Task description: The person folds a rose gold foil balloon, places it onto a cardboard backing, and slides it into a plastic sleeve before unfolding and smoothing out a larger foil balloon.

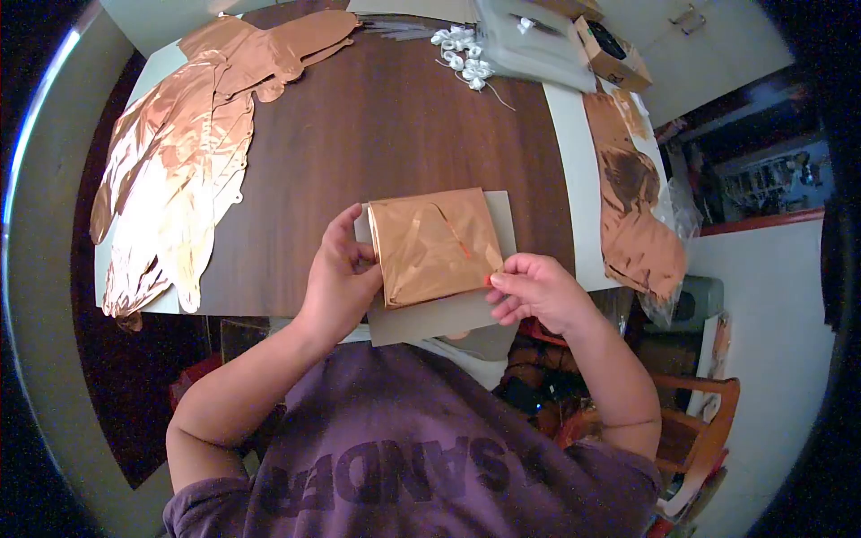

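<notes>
- Gripping folded copper foil (430, 235) by left edge, left hand (341, 269)
- Pinching lower-right corner with right hand (540, 289)
- Got foil on gray board (439, 323), poking past bench (404, 125) edge

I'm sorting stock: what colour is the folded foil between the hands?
The folded foil is shiny copper, best seen in the head view.
</notes>
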### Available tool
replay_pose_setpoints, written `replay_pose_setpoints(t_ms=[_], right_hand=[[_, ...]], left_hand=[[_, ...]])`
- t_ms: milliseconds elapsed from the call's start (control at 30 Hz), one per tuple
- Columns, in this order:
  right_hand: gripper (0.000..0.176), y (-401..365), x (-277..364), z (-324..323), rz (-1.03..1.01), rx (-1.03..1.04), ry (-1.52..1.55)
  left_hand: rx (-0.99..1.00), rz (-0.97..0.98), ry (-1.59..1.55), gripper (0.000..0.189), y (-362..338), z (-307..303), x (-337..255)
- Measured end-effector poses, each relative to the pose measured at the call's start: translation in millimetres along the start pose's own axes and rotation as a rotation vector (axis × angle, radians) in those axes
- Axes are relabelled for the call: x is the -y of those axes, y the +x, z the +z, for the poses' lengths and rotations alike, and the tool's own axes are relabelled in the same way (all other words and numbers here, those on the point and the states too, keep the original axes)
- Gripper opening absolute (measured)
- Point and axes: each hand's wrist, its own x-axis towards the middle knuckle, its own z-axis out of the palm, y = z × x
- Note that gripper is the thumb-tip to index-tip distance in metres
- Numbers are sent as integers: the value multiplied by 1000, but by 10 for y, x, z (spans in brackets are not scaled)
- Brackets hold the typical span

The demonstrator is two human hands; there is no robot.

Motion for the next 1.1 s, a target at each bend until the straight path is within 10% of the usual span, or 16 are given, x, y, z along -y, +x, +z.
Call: replay_pose_setpoints(t_ms=[500,1000,1100], right_hand=[[24,77,-53,104,-220,-272,-434],[45,-23,-99,319,-411,-606,-932],[59,-11,-260,403,-942,-710,-1388]], left_hand=[[57,-152,-337,80,21,-52,-165],[75,38,67,101,-16,-31,-192],[66,80,70,101,-5,-24,-148]])
